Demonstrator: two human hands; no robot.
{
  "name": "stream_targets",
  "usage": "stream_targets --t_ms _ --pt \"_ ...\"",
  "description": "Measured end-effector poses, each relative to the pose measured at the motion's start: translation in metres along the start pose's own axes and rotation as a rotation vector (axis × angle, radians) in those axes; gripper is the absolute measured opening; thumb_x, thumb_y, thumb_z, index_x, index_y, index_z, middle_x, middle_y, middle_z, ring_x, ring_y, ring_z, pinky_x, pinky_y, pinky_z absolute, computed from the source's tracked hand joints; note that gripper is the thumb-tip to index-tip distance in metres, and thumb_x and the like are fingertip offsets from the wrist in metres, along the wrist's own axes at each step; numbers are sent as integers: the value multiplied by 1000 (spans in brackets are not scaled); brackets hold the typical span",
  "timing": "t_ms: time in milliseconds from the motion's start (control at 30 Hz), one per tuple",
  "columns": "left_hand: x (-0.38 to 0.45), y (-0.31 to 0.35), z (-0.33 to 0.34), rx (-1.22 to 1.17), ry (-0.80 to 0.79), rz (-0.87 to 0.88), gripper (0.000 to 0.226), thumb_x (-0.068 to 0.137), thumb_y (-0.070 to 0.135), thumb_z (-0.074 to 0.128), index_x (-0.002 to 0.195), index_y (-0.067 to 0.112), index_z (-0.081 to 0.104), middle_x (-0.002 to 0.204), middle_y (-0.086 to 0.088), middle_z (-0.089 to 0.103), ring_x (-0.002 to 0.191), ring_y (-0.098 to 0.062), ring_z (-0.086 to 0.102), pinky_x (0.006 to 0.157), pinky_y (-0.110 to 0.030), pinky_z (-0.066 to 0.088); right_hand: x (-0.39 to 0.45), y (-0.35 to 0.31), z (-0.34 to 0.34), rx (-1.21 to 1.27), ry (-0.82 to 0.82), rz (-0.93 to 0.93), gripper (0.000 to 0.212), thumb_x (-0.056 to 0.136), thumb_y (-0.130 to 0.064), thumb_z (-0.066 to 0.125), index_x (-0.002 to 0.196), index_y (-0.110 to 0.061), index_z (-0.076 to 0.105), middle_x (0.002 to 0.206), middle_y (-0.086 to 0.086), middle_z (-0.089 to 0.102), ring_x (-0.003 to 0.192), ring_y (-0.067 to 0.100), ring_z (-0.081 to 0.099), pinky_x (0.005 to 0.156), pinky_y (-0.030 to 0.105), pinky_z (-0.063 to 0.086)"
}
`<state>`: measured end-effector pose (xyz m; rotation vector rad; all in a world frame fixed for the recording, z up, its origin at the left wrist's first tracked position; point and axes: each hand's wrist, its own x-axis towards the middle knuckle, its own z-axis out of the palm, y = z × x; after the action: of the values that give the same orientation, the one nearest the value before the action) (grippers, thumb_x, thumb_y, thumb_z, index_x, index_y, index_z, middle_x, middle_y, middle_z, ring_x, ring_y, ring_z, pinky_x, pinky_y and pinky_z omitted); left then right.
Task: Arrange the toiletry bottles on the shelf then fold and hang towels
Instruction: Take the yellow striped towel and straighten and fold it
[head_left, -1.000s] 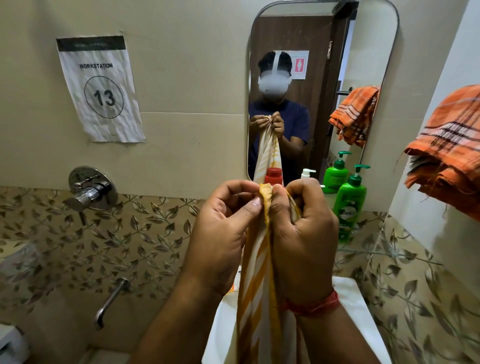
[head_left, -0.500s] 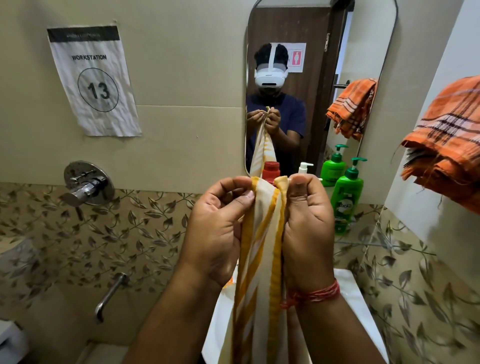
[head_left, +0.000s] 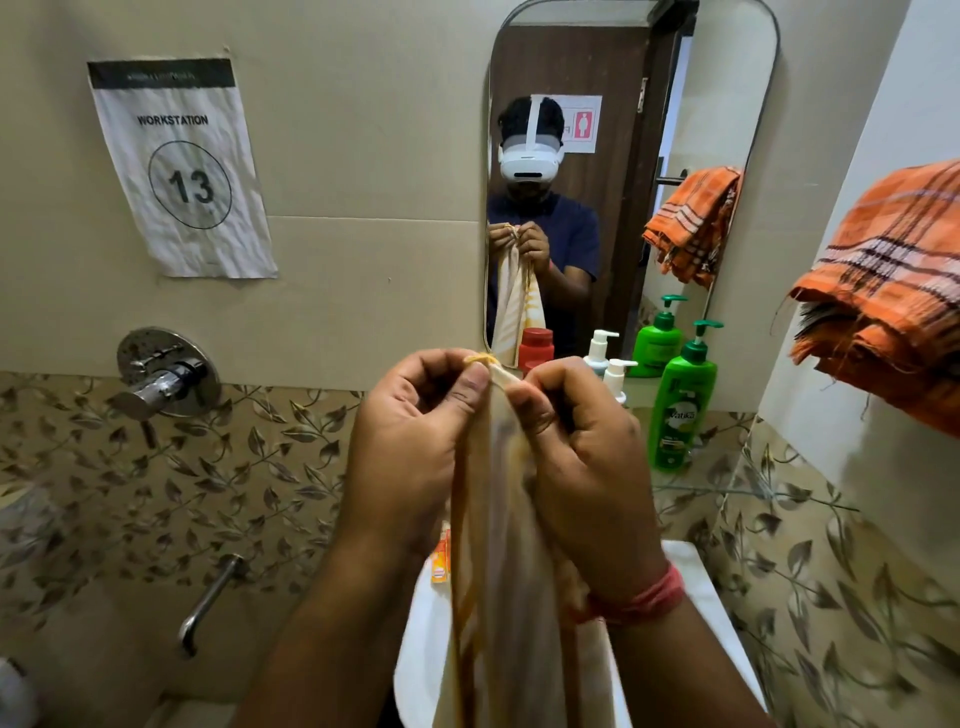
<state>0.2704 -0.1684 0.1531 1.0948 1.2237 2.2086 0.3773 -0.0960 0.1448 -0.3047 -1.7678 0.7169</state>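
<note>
A white towel with yellow-orange stripes (head_left: 498, 545) hangs straight down in front of me, blurred with motion. My left hand (head_left: 415, 447) and my right hand (head_left: 576, 457) both pinch its top edge between thumb and fingers, close together, above the white sink (head_left: 696, 577). On the glass shelf (head_left: 691, 486) under the mirror stand a green pump bottle (head_left: 681, 397), a small white pump bottle (head_left: 618, 376) and a red-capped bottle (head_left: 535, 345), partly hidden behind my hands. An orange checked towel (head_left: 893, 291) hangs folded on the right wall.
A mirror (head_left: 623, 171) on the back wall reflects the person, the door and the bottles. A chrome mixer valve (head_left: 163, 376) and a spout (head_left: 208, 603) are on the left wall. A paper workstation sign (head_left: 182, 166) is taped above. A small orange box (head_left: 440, 561) lies by the sink.
Both hands have shifted their grip along the towel's top edge, and the towel now swings and looks blurred. The view has tilted slightly.
</note>
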Motion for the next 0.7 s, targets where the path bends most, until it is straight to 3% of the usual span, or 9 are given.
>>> stream_targets --t_ms 100,200,267,367,467,500,600,700 --pt "9 2 -10 -69 48 -20 13 75 33 78 86 27 77 87 -1 76 79 -13 72 65 -22 57 5 1 -16 240 -297 225 19 94 -33 60 91 -14 63 80 0 59 74 14 56 68 35 48" --pt "12 4 -14 -80 35 -21 23 68 40 80 87 28 78 90 -1 77 81 -13 73 66 -22 58 10 -2 -28 388 -381 341 17 92 -33 62 94 -16 67 86 0 64 81 11 60 72 26 51" --pt "12 6 -13 -70 32 -12 25 67 42 80 88 29 78 91 0 77 82 -13 74 67 -22 58 12 -4 -30 275 -367 313 12 94 -27 62 94 -16 67 88 -1 64 82 9 60 72 23 50" --pt "8 7 -8 -3 38 17 28 67 47 79 90 31 78 93 0 78 88 -17 75 70 -26 59 12 -11 -22 -95 -224 142 3 94 -18 66 96 -19 68 97 -3 58 84 6 57 73 16 48" --pt "1 10 -3 91 11 47 28 70 50 78 93 33 77 95 2 78 91 -18 76 72 -28 60 11 -23 -13 -214 -81 6 11 95 -11 64 102 -18 69 94 -8 54 84 6 55 72 11 46" --pt "-1 11 -2 105 7 60 27 71 49 78 94 34 77 95 3 78 91 -17 76 71 -26 60 11 -25 -12 -200 -73 2 12 96 -10 62 103 -17 70 93 -8 56 84 5 57 73 14 48" --pt "-4 16 0 111 4 81 25 73 45 78 94 32 76 94 2 78 90 -17 76 71 -26 60 9 -30 -14 -25 -124 86 14 98 -24 58 105 -16 68 92 -1 63 75 18 66 66 39 58" --pt "-8 18 2 56 -12 51 20 76 39 76 93 29 77 94 -3 78 91 -22 76 71 -29 61 7 -33 -14 -17 -148 79 23 93 -38 61 103 -18 65 92 4 63 78 23 67 64 45 58"
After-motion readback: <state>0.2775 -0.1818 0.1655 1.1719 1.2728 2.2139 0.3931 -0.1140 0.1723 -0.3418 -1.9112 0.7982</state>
